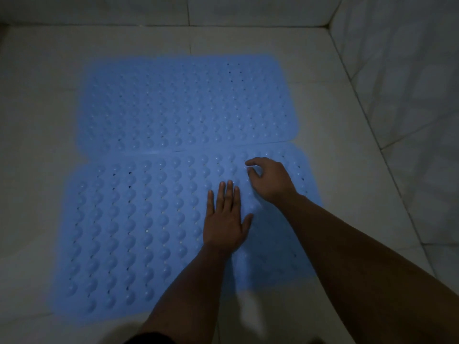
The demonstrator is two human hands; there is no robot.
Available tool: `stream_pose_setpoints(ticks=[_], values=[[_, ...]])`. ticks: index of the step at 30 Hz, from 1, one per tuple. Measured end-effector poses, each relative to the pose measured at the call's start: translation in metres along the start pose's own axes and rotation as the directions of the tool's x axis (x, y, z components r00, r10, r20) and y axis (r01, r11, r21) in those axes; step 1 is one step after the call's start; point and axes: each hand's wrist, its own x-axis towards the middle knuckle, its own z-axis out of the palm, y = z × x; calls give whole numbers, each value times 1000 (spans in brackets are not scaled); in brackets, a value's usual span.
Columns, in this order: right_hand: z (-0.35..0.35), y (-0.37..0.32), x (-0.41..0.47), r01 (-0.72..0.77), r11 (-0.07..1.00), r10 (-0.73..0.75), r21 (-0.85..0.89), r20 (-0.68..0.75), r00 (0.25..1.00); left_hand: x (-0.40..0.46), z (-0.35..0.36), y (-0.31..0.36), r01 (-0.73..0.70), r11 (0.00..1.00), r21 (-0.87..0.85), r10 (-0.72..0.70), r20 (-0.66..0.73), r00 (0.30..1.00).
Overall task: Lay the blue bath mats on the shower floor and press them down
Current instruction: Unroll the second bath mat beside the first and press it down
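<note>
Dimly lit, so the near mat blurs at its front edge. Two blue mats lie edge to edge on the tiled shower floor — far mat toward the back wall. Left hand presses flat, fingers straight; right hand rests with fingers loosely curled, grasping nothing.

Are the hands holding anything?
No. The left hand lies flat, pressing the near blue bumpy rubber bath mat; the right hand touches it with loosely bent fingers, gripping nothing.
</note>
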Motion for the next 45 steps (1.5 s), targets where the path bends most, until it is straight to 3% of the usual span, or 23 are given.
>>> stream_pose_setpoints(ticks=[3,6,8,12,14,17,19,21,24,27,35,41,45], values=[[10,20,-1,44,999,-43,13,-68,997,0,2,1,-14,1000,22,14,-16,1000],[22,39,1,136,987,-151,-86,-198,969,1,1,2,-9,1000,8,9,-11,1000],[26,43,4,129,987,-144,-92,-191,971,0,1,1,0,1000,19,0,-3,1000],[17,52,0,50,997,-58,-65,-128,990,-1,2,2,4,1000,28,-4,29,1000],[-2,50,0,-28,998,26,-58,-26,999,0,0,2,22,999,24,-23,51,998],[-34,38,8,-179,972,216,-152,277,936,6,-14,9,64,998,27,-67,107,992],[-45,33,8,-201,949,273,-243,315,909,15,-29,14,80,996,33,-84,142,986],[-46,30,2,-186,935,284,-303,322,903,24,-44,15,68,998,17,-69,65,995],[-18,31,-21,-68,921,199,-384,313,929,28,-49,7,74,997,-37,-76,-59,995],[29,41,-51,51,908,72,-415,275,959,25,-44,7,46,997,-55,-51,-80,995],[73,58,-76,61,857,-54,-512,29,998,19,-22,-16,33,999,19,-31,-95,995],[79,60,-71,60,883,-58,-466,18,998,31,-14,-36,12,997,70,-3,-126,992],[76,60,-70,72,909,-38,-411,90,995,36,-12,-37,3,998,68,5,-119,993]])
